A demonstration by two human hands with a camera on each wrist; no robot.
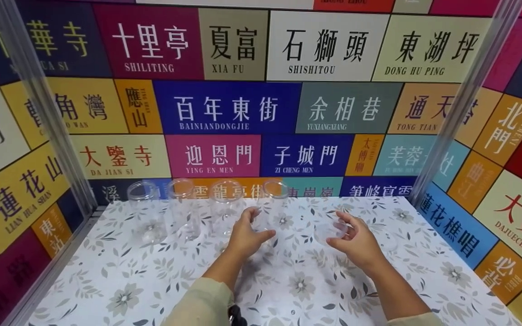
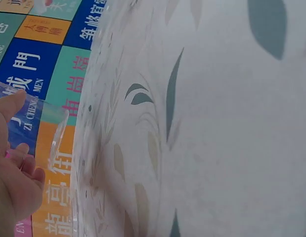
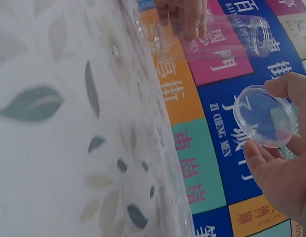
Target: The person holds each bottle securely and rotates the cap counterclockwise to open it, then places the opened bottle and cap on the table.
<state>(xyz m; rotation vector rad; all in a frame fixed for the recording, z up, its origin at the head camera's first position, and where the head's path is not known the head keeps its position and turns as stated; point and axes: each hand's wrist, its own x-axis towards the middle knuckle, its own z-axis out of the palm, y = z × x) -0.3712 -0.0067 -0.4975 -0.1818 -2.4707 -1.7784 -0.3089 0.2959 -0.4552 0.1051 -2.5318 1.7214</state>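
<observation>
In the head view, my left hand (image 1: 246,235) grips a clear plastic jar (image 1: 274,206) round its lower part, and the jar stands upright. The right wrist view shows this jar side-on, its ringed rim away from the table, with the fingers of my left hand across its lower half. My right hand (image 1: 357,237) pinches a round clear lid (image 1: 329,231) by its edge, thumb on one side and fingers on the other. The lid (image 3: 265,116) is held tilted in the air, to the right of the jar and apart from it.
Three more clear jars stand upright in a row on the left: one at the far left (image 1: 147,217), one beside it (image 1: 182,213), and one nearest my left hand (image 1: 226,206). A white leaf-and-flower cloth (image 1: 297,285) covers the table. Behind rises a wall of coloured name panels (image 1: 224,106) with metal posts.
</observation>
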